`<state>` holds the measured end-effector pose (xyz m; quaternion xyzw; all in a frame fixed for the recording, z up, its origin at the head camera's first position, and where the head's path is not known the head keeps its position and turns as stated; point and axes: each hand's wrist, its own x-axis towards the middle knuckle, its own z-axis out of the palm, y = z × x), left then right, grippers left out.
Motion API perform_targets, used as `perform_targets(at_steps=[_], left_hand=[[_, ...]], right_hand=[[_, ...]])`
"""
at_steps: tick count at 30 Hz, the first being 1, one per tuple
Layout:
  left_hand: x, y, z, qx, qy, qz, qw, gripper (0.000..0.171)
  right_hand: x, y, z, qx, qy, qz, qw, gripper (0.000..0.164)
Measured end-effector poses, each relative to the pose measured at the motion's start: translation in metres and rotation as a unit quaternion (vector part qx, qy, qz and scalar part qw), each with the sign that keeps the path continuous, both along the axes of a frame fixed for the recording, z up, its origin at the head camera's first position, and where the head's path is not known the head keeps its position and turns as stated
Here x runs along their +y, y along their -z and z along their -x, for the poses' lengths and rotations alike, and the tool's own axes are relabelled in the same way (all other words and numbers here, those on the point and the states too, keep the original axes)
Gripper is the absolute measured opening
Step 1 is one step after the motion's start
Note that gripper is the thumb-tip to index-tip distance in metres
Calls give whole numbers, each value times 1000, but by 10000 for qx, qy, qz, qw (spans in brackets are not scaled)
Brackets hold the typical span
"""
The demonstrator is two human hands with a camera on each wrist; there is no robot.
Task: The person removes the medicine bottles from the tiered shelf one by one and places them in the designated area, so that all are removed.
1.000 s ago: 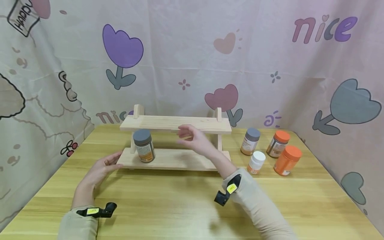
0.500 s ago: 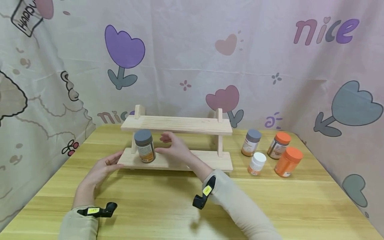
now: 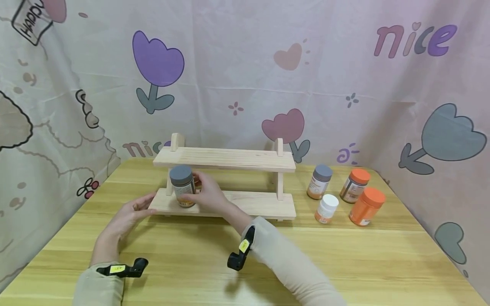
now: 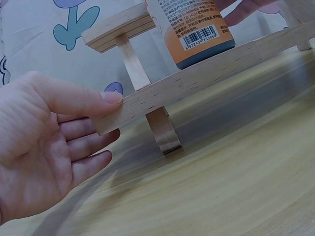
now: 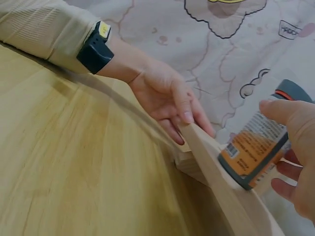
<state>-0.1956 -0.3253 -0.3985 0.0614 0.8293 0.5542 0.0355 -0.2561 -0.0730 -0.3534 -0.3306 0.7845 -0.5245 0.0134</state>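
A two-tier wooden shelf rack [image 3: 252, 205] stands on the table, and a grey-capped pill bottle [image 3: 181, 175] is upright at the left of its lower board. My right hand [image 3: 210, 196] holds that bottle from the right, thumb across the front label and fingers round the far side, as the right wrist view shows. At the lower board's left end, my left hand [image 3: 124, 219] grips the wood. In the left wrist view its thumb [image 4: 110, 97] lies on the board's edge with the fingers beneath, and the orange label with a barcode [image 4: 199, 38] faces this camera.
Right of the rack stand another grey-capped bottle [image 3: 319, 182], a small white-capped bottle [image 3: 327, 208], an orange-capped brown bottle [image 3: 355, 185] and an all-orange bottle [image 3: 366, 206]. A printed curtain [image 3: 229, 63] hangs behind the wooden table [image 3: 183, 263].
My right hand has come left along the rack, from near its middle to the grey-capped bottle, and has taken hold of it. My left hand stays on the board's end.
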Motion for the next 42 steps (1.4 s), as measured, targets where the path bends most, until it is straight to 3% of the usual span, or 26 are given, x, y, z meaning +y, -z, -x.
perform_targets(at_steps=[12,24,42], left_hand=[[-1,1,1,11,52,-167,9998,72],[-1,1,1,-33,41,-136,9999,72],[-2,1,3,-168,-44,2,9998,74]], right_hand=[[-13,0,-3,18,554,227,9982,56],[-8,-3,-7,495,554,-262,9969,48],[17,6,-8,751,540,-164,9956,55]])
